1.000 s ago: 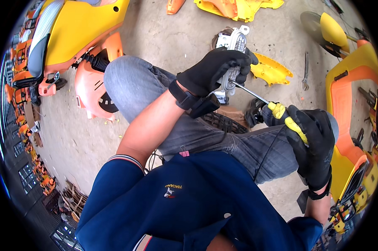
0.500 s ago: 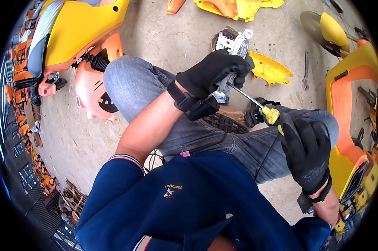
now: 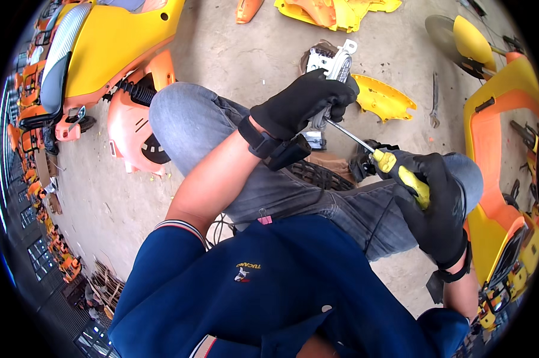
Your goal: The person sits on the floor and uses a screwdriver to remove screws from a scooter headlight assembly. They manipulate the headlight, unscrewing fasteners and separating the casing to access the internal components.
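Note:
My left hand (image 3: 308, 101), in a black glove, is closed round a grey-and-white elongated part (image 3: 340, 64) with a mounting tab at its far end. My fingers hide the middle of the part. In my black-gloved right hand (image 3: 435, 218) is a screwdriver (image 3: 415, 184) with a yellow-and-black handle, its butt end toward my palm and fingers curled along it. The steel shaft slants up and left to the near end of the part, where its tip meets it just below my left fingers. The exact contact spot is too small to make out.
A yellow curved panel (image 3: 382, 98) and a wrench (image 3: 435, 100) lie on the concrete floor beyond my right knee. Yellow-and-orange scooter bodies stand at left (image 3: 123, 48) and right (image 3: 481, 137). More yellow panels (image 3: 341, 13) lie ahead. A pink-orange cover (image 3: 129, 128) rests by my left knee.
My right hand has rolled around the screwdriver's handle, and more of its yellow side shows now. The left hand and the part have hardly moved.

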Available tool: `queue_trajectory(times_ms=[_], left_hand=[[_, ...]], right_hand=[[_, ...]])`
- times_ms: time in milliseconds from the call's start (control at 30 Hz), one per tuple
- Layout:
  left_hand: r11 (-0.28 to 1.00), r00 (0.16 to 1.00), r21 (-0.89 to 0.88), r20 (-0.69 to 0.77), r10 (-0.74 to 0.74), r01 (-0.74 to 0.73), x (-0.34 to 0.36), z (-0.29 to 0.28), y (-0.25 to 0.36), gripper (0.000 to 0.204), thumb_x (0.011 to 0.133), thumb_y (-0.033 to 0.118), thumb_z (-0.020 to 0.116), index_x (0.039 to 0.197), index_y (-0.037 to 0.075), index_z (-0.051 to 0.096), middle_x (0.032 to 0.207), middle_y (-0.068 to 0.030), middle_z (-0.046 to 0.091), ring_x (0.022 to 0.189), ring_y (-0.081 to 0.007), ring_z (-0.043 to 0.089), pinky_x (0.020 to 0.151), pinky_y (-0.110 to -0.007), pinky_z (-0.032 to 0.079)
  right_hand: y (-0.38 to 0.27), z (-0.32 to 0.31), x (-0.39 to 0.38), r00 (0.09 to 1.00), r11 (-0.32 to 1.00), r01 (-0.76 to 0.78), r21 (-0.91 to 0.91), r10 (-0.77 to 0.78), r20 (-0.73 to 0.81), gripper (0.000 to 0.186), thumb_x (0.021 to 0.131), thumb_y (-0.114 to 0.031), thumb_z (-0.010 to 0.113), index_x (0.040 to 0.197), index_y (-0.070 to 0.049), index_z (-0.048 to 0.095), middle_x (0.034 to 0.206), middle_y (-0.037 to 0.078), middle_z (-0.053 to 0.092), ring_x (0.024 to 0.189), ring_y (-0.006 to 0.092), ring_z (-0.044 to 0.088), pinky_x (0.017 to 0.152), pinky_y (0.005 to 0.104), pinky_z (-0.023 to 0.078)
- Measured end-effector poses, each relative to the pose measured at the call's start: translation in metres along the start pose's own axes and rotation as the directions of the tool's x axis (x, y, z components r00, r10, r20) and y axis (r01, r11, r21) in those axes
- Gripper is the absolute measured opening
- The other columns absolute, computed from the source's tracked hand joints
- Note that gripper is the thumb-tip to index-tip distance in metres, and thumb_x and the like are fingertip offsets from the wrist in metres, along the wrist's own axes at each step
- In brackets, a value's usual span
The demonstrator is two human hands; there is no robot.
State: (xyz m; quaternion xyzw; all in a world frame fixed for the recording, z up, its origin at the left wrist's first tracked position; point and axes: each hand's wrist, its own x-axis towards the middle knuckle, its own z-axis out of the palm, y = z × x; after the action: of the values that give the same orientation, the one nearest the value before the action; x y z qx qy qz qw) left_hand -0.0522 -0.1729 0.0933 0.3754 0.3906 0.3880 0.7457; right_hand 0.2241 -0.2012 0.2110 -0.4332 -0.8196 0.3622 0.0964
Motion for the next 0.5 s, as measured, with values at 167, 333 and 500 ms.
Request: queue_trajectory(times_ms=[167,333,500], left_hand=[[0.991,0.999,-0.130,0.033,0.035,-0.031,0.000,-0.005,-0.005,0.019,0.093,0.003,0.054,0.109,-0.006,0.058,0.094,-0.0089,0.059,0.082,-0.0147,0.056,0.078,-0.029,0.050],[0.997,0.999,-0.073,0.026,0.038,-0.036,0.000,-0.006,-0.010,0.020,0.093,0.002,0.055,0.110,-0.007,0.057,0.095,-0.0092,0.059,0.082,-0.0144,0.055,0.078,-0.029,0.049],[0.964,0.988,-0.248,0.092,0.120,-0.094,0.000,-0.008,-0.012,0.018,0.091,0.001,0.056,0.107,-0.007,0.058,0.092,-0.0092,0.060,0.080,-0.0153,0.055,0.078,-0.030,0.050]], right_hand=[[-0.002,0.004,-0.004,0.946,0.739,0.247,-0.626,-0.323,-0.007,0.043,0.075,-0.003,0.070,0.117,-0.005,0.063,0.107,0.014,0.060,0.091,0.0298,0.060,0.073,0.0404,0.052],[-0.003,0.003,-0.001,0.934,0.669,0.297,-0.681,-0.352,0.061,0.046,0.072,-0.006,0.064,0.118,-0.006,0.066,0.110,0.014,0.059,0.094,0.0298,0.058,0.072,0.0411,0.051],[-0.007,0.005,0.005,0.958,0.805,0.246,-0.540,-0.285,0.012,0.036,0.081,-0.008,0.062,0.116,-0.003,0.065,0.100,0.013,0.061,0.085,0.0279,0.060,0.069,0.0383,0.050]])
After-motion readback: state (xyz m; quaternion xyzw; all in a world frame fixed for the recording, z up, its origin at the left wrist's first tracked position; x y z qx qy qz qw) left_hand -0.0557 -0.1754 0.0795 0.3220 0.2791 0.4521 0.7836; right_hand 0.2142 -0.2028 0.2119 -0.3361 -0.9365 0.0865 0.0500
